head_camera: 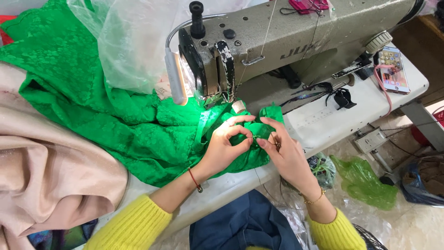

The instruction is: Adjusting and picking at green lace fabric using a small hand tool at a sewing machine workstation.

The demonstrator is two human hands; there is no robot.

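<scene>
pinching a fold of green fabric (138, 134), the left hand (226, 141) closes thumb and forefinger in a small ring around the cloth, just in front of the needle area of a grey sewing machine (296, 37). the right hand (284, 150) meets it from the other side, fingertips narrowed on the same fold and touching the left fingertips; a thin dark tool seems to lie under its fingers, too small to tell what it is.

the fabric's long axis runs from the upper left corner of the view down to the hands, where its narrow end points right, toward the machine bed. a lamp on a bent neck (175, 78) lights the cloth beside the needle. clear plastic sheeting (129, 41) is bunched behind the fabric, and a pale pink cloth (46, 171) is heaped at the left edge.

on the white table (333, 120), right of the machine, lies a phone (393, 69) with a bright screen, a pink cable beside it, and black scissors (333, 95) nearer the hands. the table's front edge runs just below both wrists. a green plastic bag (365, 183) lies on the floor at lower right, well apart from the hands.
</scene>
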